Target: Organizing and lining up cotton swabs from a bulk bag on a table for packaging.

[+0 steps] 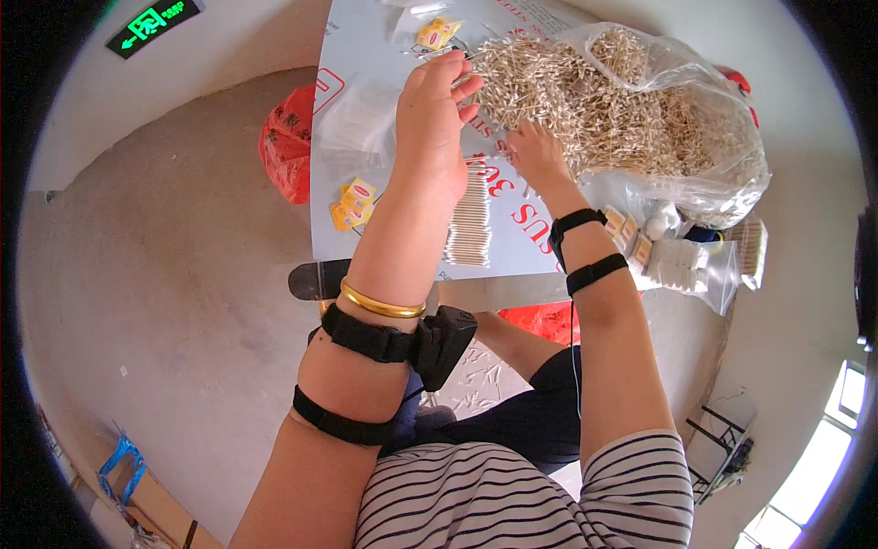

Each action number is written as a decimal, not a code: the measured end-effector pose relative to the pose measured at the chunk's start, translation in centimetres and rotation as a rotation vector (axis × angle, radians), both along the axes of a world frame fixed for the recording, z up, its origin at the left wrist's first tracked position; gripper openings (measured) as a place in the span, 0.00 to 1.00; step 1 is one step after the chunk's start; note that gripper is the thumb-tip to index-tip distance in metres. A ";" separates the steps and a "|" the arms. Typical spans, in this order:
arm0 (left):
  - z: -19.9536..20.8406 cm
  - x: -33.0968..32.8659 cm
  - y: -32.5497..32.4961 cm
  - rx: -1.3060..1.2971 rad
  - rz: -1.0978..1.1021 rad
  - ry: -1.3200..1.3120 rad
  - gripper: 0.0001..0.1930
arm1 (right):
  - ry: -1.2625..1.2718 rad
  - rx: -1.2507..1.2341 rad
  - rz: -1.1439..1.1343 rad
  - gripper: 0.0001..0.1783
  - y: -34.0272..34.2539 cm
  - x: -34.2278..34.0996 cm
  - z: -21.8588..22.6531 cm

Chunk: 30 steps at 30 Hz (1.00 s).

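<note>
A large loose heap of cotton swabs (585,101) spills from a clear plastic bag (732,156) across the table's far right. My left hand (434,114) is raised over the table, left of the heap, its fingers apart and nothing visible in them. At the heap's near edge, my right hand (540,154) has its fingers stretched out against the swabs; its fingertips are partly hard to make out. Below my left palm lies a neat column of swabs (469,229), set side by side. My left wrist partly covers the column's upper end.
Clear plastic sleeves (352,128) lie at the table's left, near yellow cards (354,203) and more yellow cards (437,34) farther back. Packed swabs (679,263) sit at the right edge by a brush (753,252). A red bag (288,146) hangs left of the table.
</note>
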<state>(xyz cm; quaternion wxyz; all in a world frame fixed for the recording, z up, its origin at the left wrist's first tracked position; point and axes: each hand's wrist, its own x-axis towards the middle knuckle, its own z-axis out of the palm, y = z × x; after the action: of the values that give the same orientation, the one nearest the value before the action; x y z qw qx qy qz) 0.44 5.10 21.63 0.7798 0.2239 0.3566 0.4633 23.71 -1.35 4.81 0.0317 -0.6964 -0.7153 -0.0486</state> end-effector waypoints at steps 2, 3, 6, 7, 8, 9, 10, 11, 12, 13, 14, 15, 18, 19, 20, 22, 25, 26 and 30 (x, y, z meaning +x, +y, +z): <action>-0.1 0.0 0.0 0.000 0.000 -0.003 0.19 | -0.034 0.008 0.019 0.09 0.3 0.0 0.2; -0.1 -0.1 0.0 0.001 -0.001 0.003 0.19 | 0.028 -0.012 0.012 0.06 0.6 -0.3 0.5; -0.2 -0.3 0.1 0.003 -0.003 0.011 0.20 | 0.198 -0.003 0.008 0.05 1.5 -0.9 1.2; -0.2 -0.3 0.1 0.006 -0.004 0.012 0.20 | 0.305 0.028 0.011 0.05 1.9 -1.2 1.3; -0.2 -0.3 0.1 0.007 -0.005 0.012 0.20 | 0.305 0.029 0.010 0.05 2.3 -1.7 1.5; -0.2 -0.4 0.1 0.011 -0.006 0.015 0.20 | 0.331 -0.009 -0.001 0.04 2.8 -2.4 1.5; -0.2 -0.5 0.1 0.016 -0.007 0.018 0.20 | 0.358 -0.048 -0.011 0.03 3.3 -3.2 1.5; -0.2 -0.5 0.1 0.018 -0.007 0.019 0.20 | 0.358 -0.046 -0.012 0.03 3.7 -3.7 1.3; -0.2 -0.6 0.1 0.014 -0.009 0.016 0.19 | 0.354 -0.084 -0.003 0.03 4.1 -4.3 1.1; -0.2 -0.6 0.1 0.009 -0.011 0.013 0.19 | 0.349 -0.124 0.005 0.02 4.4 -4.7 1.0; -0.2 -0.5 0.1 0.009 -0.010 0.013 0.19 | 0.350 -0.124 0.005 0.02 4.6 -4.7 0.6; -0.1 -0.4 0.0 0.008 -0.009 0.007 0.19 | 0.368 -0.100 0.051 0.03 4.7 -4.7 0.2; 0.0 -0.5 0.2 0.011 0.003 0.004 0.19 | 0.394 -0.033 0.092 0.04 5.1 -4.4 0.0; 0.1 -0.6 0.3 0.016 0.010 0.003 0.18 | 0.397 0.011 0.083 0.05 5.1 -4.1 0.1; 0.0 -0.5 0.4 0.014 0.009 0.002 0.18 | 0.396 0.009 0.081 0.05 4.9 -3.8 0.1; -0.2 -0.6 0.6 -0.005 0.019 -0.001 0.18 | 0.408 -0.058 -0.043 0.05 4.3 -3.1 0.1; -0.1 -0.3 0.4 -0.012 0.008 0.011 0.18 | 0.374 -0.054 -0.022 0.06 3.5 -2.4 0.1; -0.1 -0.4 0.4 -0.010 0.006 0.014 0.18 | 0.377 -0.052 -0.023 0.06 3.3 -2.8 0.2; 0.0 -0.8 0.3 0.019 0.009 0.011 0.20 | 0.363 -0.001 0.010 0.05 3.2 -4.1 0.0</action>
<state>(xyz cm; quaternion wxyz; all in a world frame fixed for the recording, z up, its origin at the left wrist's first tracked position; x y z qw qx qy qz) -0.41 5.40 21.61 0.7736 0.2323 0.3574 0.4688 19.65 1.84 4.76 0.1602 -0.6901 -0.7014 0.0786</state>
